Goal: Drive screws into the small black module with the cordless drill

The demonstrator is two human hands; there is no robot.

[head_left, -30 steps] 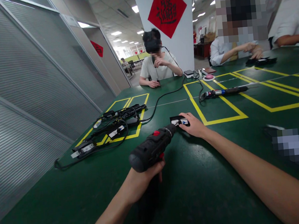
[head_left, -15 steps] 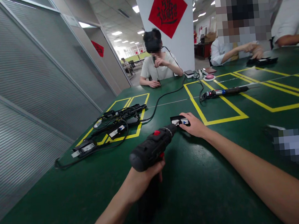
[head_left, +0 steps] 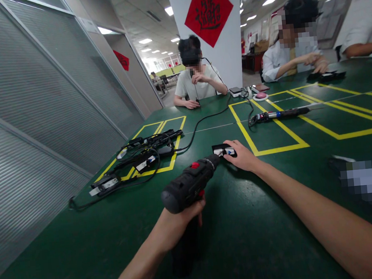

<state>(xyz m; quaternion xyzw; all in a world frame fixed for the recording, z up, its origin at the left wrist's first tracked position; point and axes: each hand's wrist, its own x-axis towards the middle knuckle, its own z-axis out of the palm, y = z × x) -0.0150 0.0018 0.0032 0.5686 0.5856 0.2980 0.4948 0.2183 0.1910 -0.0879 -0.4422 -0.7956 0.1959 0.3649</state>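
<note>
In the head view, a small black housing [head_left: 218,147] lies on the green table [head_left: 263,241], straight ahead of the person, with one white part with a touch of blue set in it. The right hand [head_left: 242,156] is drawn narrow around the right end of this housing, thumb and fingers pressing it. The left hand [head_left: 180,222] is wrapped around the handle of one black drill [head_left: 188,185], whose chuck points at the housing's left end; whether the bit touches it, I cannot tell.

On the left, two adjoining frames of yellow tape [head_left: 174,158] hold a heap of black devices [head_left: 156,153] and cables, too tangled to count; part of the heap spills over the near edge. On the right, one slender tool [head_left: 289,113] lies across the side of another taped frame [head_left: 281,150], its cable end inside and its tip outside. Beyond are one pink item [head_left: 260,95] on a white ring and one small pale box [head_left: 234,91]. Two co-workers sit across the table; one arm of a third shows.
</note>
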